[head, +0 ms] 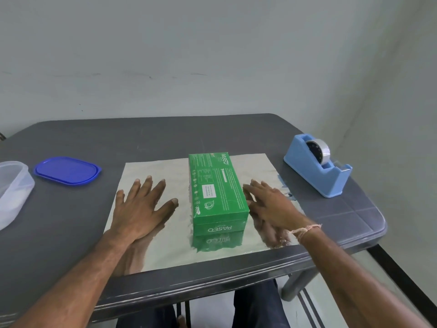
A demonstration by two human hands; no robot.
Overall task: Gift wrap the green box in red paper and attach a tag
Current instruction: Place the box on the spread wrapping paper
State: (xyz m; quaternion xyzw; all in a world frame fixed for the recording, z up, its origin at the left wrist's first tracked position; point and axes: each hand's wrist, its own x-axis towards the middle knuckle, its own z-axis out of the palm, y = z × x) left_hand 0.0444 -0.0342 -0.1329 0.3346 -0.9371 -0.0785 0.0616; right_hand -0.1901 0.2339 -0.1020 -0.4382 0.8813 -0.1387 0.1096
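The green box [218, 192] lies lengthwise in the middle of a shiny, silvery sheet of wrapping paper [156, 171] spread flat on the table; only this silver side shows. My left hand [142, 207] rests flat on the sheet, fingers spread, a little left of the box. My right hand [272, 207] lies flat on the sheet right beside the box's right side, fingertips near or against it. Neither hand holds anything. No tag is in view.
A blue tape dispenser [316, 166] stands at the right of the dark grey table [153, 136]. A blue lid [67, 170] and a clear plastic container [11, 192] lie at the left. The table's front edge runs just below the sheet.
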